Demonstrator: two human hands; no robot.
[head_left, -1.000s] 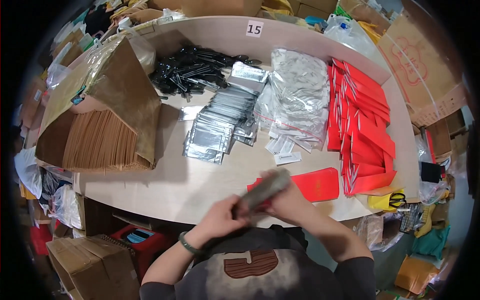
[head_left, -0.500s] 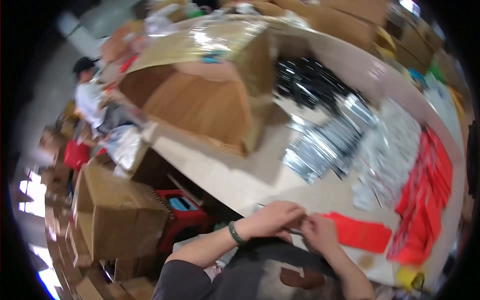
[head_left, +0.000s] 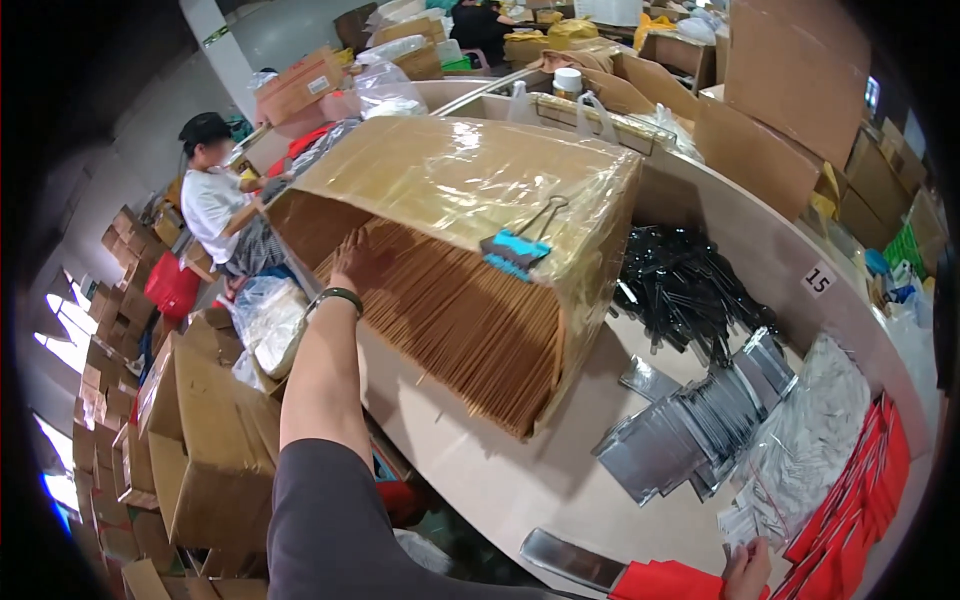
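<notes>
A big taped cardboard box [head_left: 470, 170] lies on its side on the table, packed with many thin brown sticks [head_left: 470, 330]. My left hand [head_left: 350, 262] reaches to the box's opening, fingers stretched out over the sticks at the far left end. A green bracelet circles that wrist. Down at the lower right, my right hand [head_left: 746, 572] has its fingers curled together at the end of a flat red pouch [head_left: 665, 582]. What those fingers hold, if anything, cannot be made out. A flat silver-grey packet [head_left: 570, 560] touches the pouch's other end.
A black and teal clip [head_left: 518, 250] grips the box's edge. Right of the box lie black wrapped pieces [head_left: 690, 285], silver packets [head_left: 690, 430], clear plastic bags [head_left: 815, 430] and red pouches [head_left: 850, 510]. Another person [head_left: 225, 200] sits at far left. An open carton [head_left: 225, 450] stands left of the table.
My hands were together in front of me; now the left has reached forward to the sticks and the right has moved down and right. The view has shifted, showing the box nearer and lower.
</notes>
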